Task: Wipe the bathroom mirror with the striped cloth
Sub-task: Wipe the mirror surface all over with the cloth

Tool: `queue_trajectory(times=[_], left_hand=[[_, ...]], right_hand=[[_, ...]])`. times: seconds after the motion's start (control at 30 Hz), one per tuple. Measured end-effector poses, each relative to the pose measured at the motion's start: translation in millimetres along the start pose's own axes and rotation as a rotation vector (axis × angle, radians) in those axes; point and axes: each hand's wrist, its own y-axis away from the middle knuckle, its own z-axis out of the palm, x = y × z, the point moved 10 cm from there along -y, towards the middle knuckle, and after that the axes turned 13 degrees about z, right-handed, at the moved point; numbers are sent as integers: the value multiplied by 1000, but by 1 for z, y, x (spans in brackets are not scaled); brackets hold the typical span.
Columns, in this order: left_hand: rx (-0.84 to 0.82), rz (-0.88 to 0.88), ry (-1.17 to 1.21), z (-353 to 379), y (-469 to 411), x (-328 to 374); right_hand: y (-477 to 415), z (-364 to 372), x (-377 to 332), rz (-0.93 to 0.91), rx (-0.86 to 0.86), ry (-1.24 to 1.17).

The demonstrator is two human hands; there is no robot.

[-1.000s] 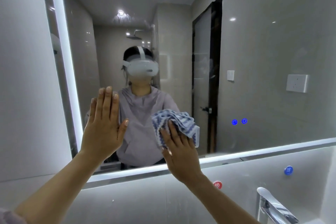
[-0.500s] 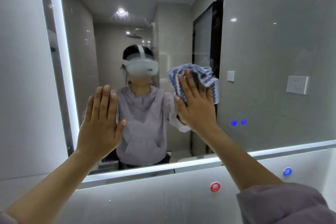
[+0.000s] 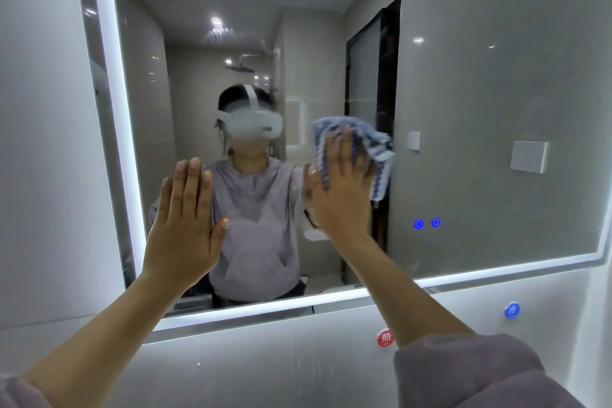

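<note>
The large bathroom mirror [image 3: 480, 103] with a lit white border fills most of the view. My right hand [image 3: 341, 189] presses the blue-and-white striped cloth [image 3: 374, 146] flat against the glass near the mirror's middle, fingers straight and spread. The cloth bunches out above and to the right of the fingers. My left hand [image 3: 185, 222] lies flat on the glass near the mirror's lower left corner, fingers together and pointing up, holding nothing.
Two blue touch buttons [image 3: 427, 223] glow on the mirror's lower right. Below the mirror the tiled wall carries a red round sticker [image 3: 385, 338] and a blue one [image 3: 512, 310]. The mirror's lit left edge [image 3: 112, 109] stands close to my left hand.
My right hand has carried the cloth up and to the right from the mirror's bottom edge to mid height over the last second. My left hand has stayed flat on the glass.
</note>
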Motion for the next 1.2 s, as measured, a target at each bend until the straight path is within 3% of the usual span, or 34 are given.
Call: queue_trajectory(times=[0.13, 0.33, 0.57, 0.7, 0.87, 0.93, 1.0, 1.07, 1.2], left_hand=[[-19, 5, -7, 0, 0, 1], [-16, 6, -13, -2, 0, 2], [11, 13, -7, -4, 0, 3], [2, 7, -10, -3, 1, 2], [-8, 3, -12, 0, 0, 2], [-5, 6, -11, 1, 0, 1], [2, 8, -11, 1, 0, 1], [14, 10, -13, -1, 1, 2], [20, 14, -12, -3, 0, 3]], right_hand=[[56, 21, -50, -382, -117, 14], [47, 20, -41, -508, -172, 167], [-35, -24, 48, -131, 21, 74], [-72, -39, 99, 155, 41, 3], [-76, -34, 85, 323, 62, -20], [-66, -39, 52, 204, 98, -38], [-49, -40, 7, -37, 146, -6], [-28, -20, -34, -224, 75, 75], [15, 5, -83, -408, -51, 39]])
